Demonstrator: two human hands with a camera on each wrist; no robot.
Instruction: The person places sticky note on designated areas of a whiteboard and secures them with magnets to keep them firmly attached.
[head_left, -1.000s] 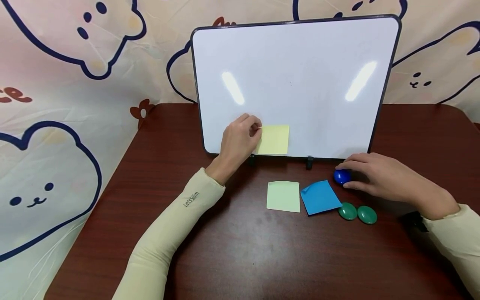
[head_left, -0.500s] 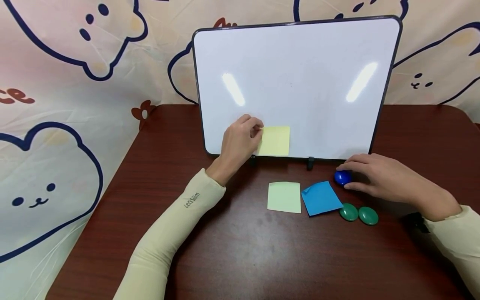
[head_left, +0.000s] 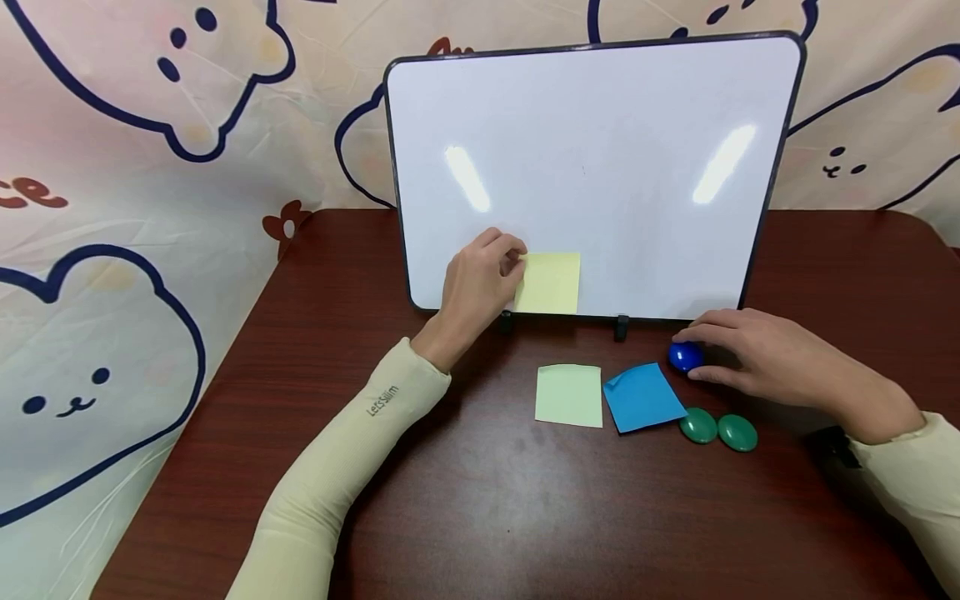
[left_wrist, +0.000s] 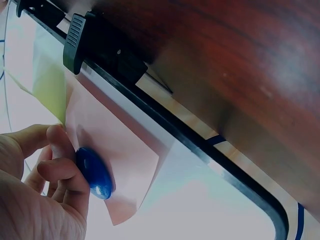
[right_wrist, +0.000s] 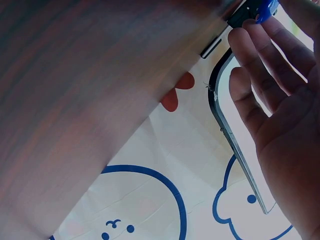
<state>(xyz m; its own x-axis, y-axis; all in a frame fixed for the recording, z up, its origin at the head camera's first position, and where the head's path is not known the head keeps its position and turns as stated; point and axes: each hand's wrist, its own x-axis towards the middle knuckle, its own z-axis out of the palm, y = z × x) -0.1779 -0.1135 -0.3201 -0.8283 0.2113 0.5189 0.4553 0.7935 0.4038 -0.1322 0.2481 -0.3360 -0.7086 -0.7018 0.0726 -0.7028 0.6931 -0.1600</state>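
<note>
So the yellow note (head_left: 553, 283) is up against the whiteboard (head_left: 600, 150), low down near the bottom edge and left of the middle. The left hand (head_left: 476, 279) is right at the note's left edge. From the head view you can't see what it's got, but the left wrist view shows the fingers curled around a blue magnet (left_wrist: 95, 172), pinching it flat onto the paper on the board. The right hand (head_left: 757, 358) is down on the table (head_left: 487, 500), just in front of the board's right foot. Its forefinger and thumb are closed around the other blue magnet (head_left: 684, 357), which looks like it's sitting on the wood, not lifted. Next to that there's a blue note (head_left: 642, 397) with one corner curled up, and a pale green note (head_left: 569, 395) just beside it on the left, both lying flat. Two green magnets (head_left: 698, 426) sit touching each other by the blue note's right corner. My read on progress: one note of three is on the board and its magnet is only just going on, since the hand hasn't let go. The other two notes and the green magnets look untouched. Behind it all hangs a bear-print cloth (head_left: 150, 208).
</note>
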